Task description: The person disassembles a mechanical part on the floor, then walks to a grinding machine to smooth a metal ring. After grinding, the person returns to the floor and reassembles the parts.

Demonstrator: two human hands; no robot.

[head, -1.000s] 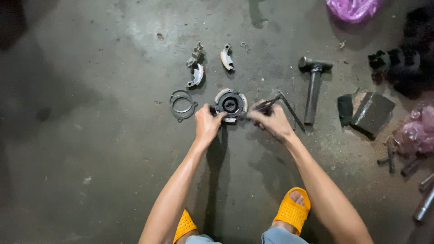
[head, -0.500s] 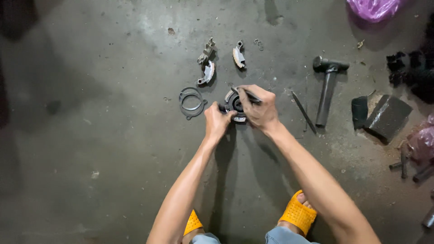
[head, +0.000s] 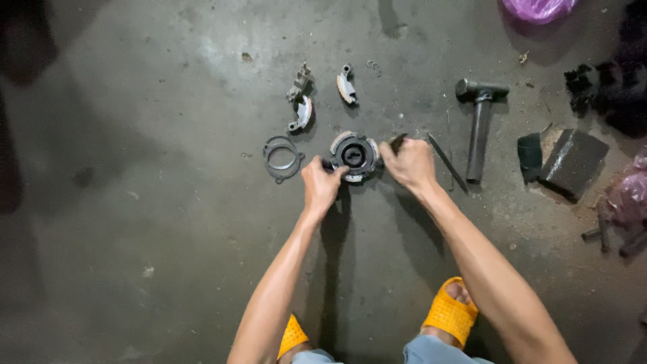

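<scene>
A round metal clutch-like part (head: pixel 355 155) lies on the concrete floor between my hands. My left hand (head: pixel 322 185) grips its lower left edge with the fingertips. My right hand (head: pixel 410 162) is a closed fist against the part's right side. A short dark tool (head: pixel 397 141) sticks out of the top of the fist. Left of the part lies a flat metal ring plate (head: pixel 282 156).
Three curved metal shoes (head: pixel 302 111) (head: pixel 346 87) (head: pixel 298 81) lie beyond the part. To the right are a thin rod (head: pixel 448 162), a hammer (head: pixel 480 128), dark blocks (head: pixel 573 160) and loose bolts (head: pixel 606 229). My yellow sandals (head: pixel 450 311) are at the bottom.
My right hand left the thin rod on the floor, passed over the round part with the dark tool, and now sits at its right side. My left hand stayed on the part.
</scene>
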